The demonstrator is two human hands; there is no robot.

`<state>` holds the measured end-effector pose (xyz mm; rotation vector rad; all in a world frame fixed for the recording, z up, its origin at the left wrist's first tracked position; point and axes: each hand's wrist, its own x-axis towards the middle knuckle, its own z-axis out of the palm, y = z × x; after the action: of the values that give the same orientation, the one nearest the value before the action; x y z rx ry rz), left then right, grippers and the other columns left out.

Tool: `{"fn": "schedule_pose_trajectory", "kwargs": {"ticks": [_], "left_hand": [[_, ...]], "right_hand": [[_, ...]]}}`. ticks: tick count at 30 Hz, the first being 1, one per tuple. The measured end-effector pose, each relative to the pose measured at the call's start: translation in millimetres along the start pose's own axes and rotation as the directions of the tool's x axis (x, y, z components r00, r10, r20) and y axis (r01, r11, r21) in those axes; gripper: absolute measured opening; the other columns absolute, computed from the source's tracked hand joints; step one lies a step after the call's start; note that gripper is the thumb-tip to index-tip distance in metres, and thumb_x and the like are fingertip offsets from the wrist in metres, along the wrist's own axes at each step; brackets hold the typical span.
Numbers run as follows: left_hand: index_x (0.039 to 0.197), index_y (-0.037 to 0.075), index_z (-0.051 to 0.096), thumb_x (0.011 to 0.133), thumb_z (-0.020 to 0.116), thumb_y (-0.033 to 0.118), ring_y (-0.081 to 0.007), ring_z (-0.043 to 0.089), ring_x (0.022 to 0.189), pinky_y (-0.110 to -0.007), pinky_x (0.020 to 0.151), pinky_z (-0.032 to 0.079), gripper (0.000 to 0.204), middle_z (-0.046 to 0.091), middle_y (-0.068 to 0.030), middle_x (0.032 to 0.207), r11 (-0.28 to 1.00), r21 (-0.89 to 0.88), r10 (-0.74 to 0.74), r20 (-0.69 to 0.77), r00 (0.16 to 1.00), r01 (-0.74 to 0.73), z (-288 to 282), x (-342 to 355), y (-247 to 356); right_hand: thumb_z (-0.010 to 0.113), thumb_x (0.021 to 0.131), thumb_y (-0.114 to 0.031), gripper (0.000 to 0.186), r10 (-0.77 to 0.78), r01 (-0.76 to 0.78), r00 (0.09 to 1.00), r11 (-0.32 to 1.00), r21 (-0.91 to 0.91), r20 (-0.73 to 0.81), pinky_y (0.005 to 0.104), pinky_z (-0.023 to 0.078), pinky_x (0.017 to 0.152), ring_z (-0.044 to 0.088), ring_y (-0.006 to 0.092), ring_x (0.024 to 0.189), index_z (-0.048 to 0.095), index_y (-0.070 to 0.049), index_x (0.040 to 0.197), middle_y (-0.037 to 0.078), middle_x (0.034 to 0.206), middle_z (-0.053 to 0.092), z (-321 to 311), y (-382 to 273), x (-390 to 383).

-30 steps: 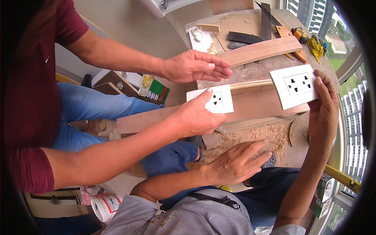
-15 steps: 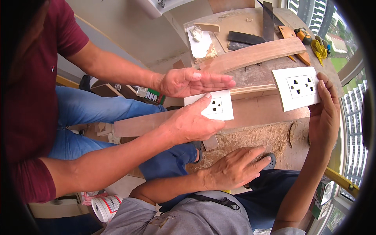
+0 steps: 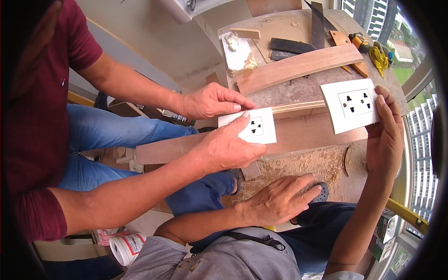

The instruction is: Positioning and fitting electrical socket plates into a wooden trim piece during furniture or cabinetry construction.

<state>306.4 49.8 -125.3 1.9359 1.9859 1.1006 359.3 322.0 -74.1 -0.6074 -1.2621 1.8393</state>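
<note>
My right hand [image 3: 385,123], raised at the right, pinches the edge of a white double wall socket [image 3: 332,108], its outlet face showing and tilted. My left hand [image 3: 282,200] hovers above my lap, palm down, fingers loosely bent and apart, with nothing visible in it. Opposite, a person in a maroon shirt grips a second white wall socket [image 3: 267,136] in one hand [image 3: 228,144]; the thumb covers part of its face. That person's other hand [image 3: 217,100] is at the far edge of this socket.
A worktable [image 3: 266,23] bears a curved wooden board [image 3: 298,69], dark tool blades, a tape measure [image 3: 360,43] and yellow gloves [image 3: 379,60]. Below lie another long board [image 3: 298,133] and wood shavings [image 3: 298,170]. A white bucket [image 3: 122,249] stands at lower left; windows line the right.
The other person's far hand has drawn back left and its outstretched fingers have bent toward their socket. The socket in my right hand has shifted slightly left. My left hand stays put.
</note>
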Motion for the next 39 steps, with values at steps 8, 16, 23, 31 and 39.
{"fn": "schedule_pose_trajectory", "kwargs": {"ticks": [8, 16, 23, 31, 39], "left_hand": [[0.14, 0.002, 0.058, 0.085, 0.081, 0.013, -0.036, 0.065, 0.112, -0.043, 0.095, 0.057, 0.061, 0.052, -0.021, 0.137, 1.0, 0.009, -0.001, 0.024, 1.0, 0.001, 0.2, 0.8, 0.9], [0.139, 0.002, 0.059, 0.085, 0.081, 0.013, -0.0357, 0.066, 0.111, -0.042, 0.093, 0.058, 0.059, 0.052, -0.0211, 0.137, 1.0, 0.007, 0.005, 0.019, 1.0, -0.005, 0.1, 1.2, -0.3], [0.138, 0.002, 0.059, 0.085, 0.081, 0.013, -0.0354, 0.066, 0.11, -0.043, 0.093, 0.058, 0.058, 0.052, -0.0205, 0.137, 1.0, 0.002, 0.0, 0.022, 1.0, 0.0, 2.1, 0.4, 0.1], [0.137, 0.002, 0.06, 0.085, 0.081, 0.013, -0.0348, 0.066, 0.109, -0.042, 0.093, 0.057, 0.057, 0.052, -0.0198, 0.138, 1.0, 0.017, -0.002, 0.03, 1.0, 0.002, 2.4, 0.5, 1.0], [0.137, 0.003, 0.06, 0.085, 0.081, 0.013, -0.0356, 0.065, 0.11, -0.043, 0.094, 0.057, 0.058, 0.052, -0.0197, 0.139, 1.0, 0.001, -0.005, 0.035, 0.999, 0.005, 3.6, 0.3, -0.3]], "right_hand": [[0.064, 0.104, -0.016, 0.026, -0.001, 0.001, 1.0, 1.0, 0.006, 0.008, 0.0256, 0.059, 0.084, 0.071, 0.0096, 0.098, 0.067, -0.002, 0.126, 0.004, 0.112, 0.073, -5.0, 1.3, 0.8], [0.065, 0.103, -0.015, 0.027, -0.009, 0.009, 1.0, 1.0, 0.002, -0.005, 0.0259, 0.06, 0.084, 0.071, 0.0098, 0.098, 0.068, -0.002, 0.126, 0.005, 0.113, 0.073, -2.8, 2.0, 0.9], [0.064, 0.103, -0.016, 0.027, -0.006, 0.006, 1.0, 1.0, -0.012, 0.009, 0.026, 0.06, 0.084, 0.072, 0.0099, 0.098, 0.067, -0.002, 0.126, 0.005, 0.113, 0.073, -4.6, 3.6, 1.3], [0.065, 0.103, -0.016, 0.027, -0.007, 0.006, 1.0, 1.0, -0.008, -0.004, 0.0255, 0.06, 0.084, 0.072, 0.0098, 0.098, 0.067, -0.002, 0.126, 0.005, 0.112, 0.073, -2.3, 1.8, 0.5], [0.064, 0.104, -0.017, 0.026, 0.001, -0.001, 1.0, 1.0, 0.005, 0.008, 0.0249, 0.059, 0.082, 0.071, 0.009, 0.095, 0.067, -0.002, 0.126, 0.004, 0.111, 0.072, -1.2, 0.7, 1.1]]}}
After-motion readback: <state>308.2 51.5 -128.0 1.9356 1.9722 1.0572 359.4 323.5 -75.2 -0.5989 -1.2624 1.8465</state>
